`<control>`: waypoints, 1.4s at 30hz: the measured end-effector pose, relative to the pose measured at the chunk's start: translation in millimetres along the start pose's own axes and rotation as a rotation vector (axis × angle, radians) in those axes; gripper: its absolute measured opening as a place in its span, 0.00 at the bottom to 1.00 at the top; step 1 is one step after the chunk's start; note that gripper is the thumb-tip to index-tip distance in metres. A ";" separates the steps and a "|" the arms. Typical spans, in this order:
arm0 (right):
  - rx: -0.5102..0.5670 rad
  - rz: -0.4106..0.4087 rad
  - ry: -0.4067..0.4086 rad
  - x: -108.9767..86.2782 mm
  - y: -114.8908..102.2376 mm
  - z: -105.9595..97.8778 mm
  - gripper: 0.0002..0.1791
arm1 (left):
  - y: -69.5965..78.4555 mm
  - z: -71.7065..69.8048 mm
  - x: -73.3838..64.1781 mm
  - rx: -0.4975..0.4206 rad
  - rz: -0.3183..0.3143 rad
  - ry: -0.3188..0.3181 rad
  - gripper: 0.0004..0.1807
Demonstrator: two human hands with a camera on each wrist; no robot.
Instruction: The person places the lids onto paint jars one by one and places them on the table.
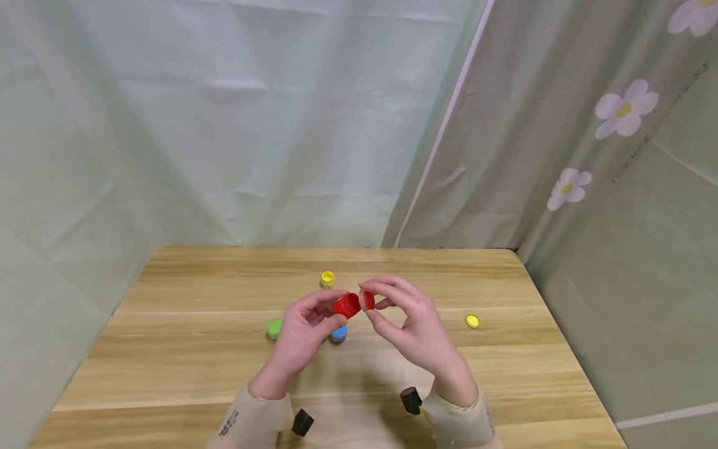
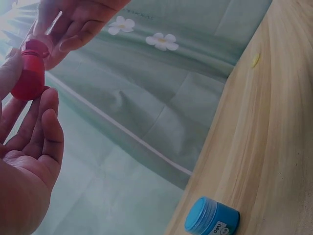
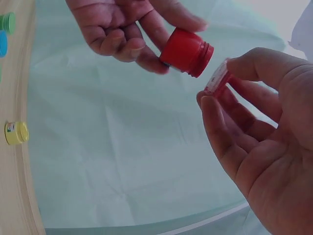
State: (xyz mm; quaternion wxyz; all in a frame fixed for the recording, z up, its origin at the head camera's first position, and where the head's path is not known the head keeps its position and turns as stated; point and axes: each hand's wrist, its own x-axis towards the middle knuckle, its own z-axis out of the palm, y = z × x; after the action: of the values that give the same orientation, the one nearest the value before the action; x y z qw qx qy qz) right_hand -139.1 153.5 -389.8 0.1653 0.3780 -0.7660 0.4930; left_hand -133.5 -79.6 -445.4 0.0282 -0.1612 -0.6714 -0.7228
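Observation:
My left hand (image 1: 300, 333) grips a small red jar (image 1: 346, 305) between thumb and fingers, tilted with its threaded mouth toward the right. In the right wrist view the red jar (image 3: 186, 51) shows its bare neck. My right hand (image 1: 412, 318) pinches a red lid (image 1: 367, 300) by its rim just beside the mouth. A narrow gap separates lid (image 3: 218, 78) and jar in the right wrist view. Both hands are raised above the wooden table (image 1: 196, 349). Under them stands a blue jar (image 1: 339, 334) with its lid on, also seen as a blue jar (image 2: 212, 217) in the left wrist view.
Beyond the hands stands an uncapped yellow jar (image 1: 328, 279). A yellow lid (image 1: 473, 321) lies on the table to the right. The green jar (image 1: 274, 328) is left of my left hand, partly hidden by it. Cloth curtains (image 1: 252, 125) surround the table's back and sides.

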 end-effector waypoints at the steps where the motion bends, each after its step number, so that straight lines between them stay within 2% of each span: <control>1: -0.007 -0.007 -0.007 0.5 0.2 0.0 0.23 | -0.2 -0.2 0.0 0.002 0.005 0.000 0.21; 7: -0.056 -0.060 -0.045 2.1 0.0 0.7 0.23 | -0.4 -1.9 0.0 0.013 0.027 -0.001 0.21; 12: -0.073 -0.059 -0.069 1.9 -0.5 2.4 0.23 | 1.4 -1.6 0.4 -0.026 0.055 -0.013 0.22; 20: -0.049 -0.063 -0.102 2.4 -1.6 3.8 0.21 | 2.5 -1.8 0.3 -0.061 0.055 -0.011 0.22; 26: -0.059 -0.079 -0.108 2.4 -2.0 4.1 0.23 | 1.2 -1.8 0.2 -0.055 0.061 -0.011 0.22; 35: -0.060 -0.109 -0.092 3.6 -2.7 5.5 0.25 | 3.3 0.5 -0.2 -0.095 0.035 -0.012 0.22; 42: -0.069 -0.077 -0.086 2.4 -1.7 6.7 0.23 | 3.5 0.2 -0.6 -0.113 0.033 -0.035 0.24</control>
State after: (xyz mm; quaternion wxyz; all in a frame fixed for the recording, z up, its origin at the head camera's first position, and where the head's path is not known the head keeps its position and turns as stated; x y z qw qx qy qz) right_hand -138.6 146.2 -390.2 0.1639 0.4220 -0.7739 0.4429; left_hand -132.0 -79.9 -442.2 0.0193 -0.1866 -0.6270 -0.7561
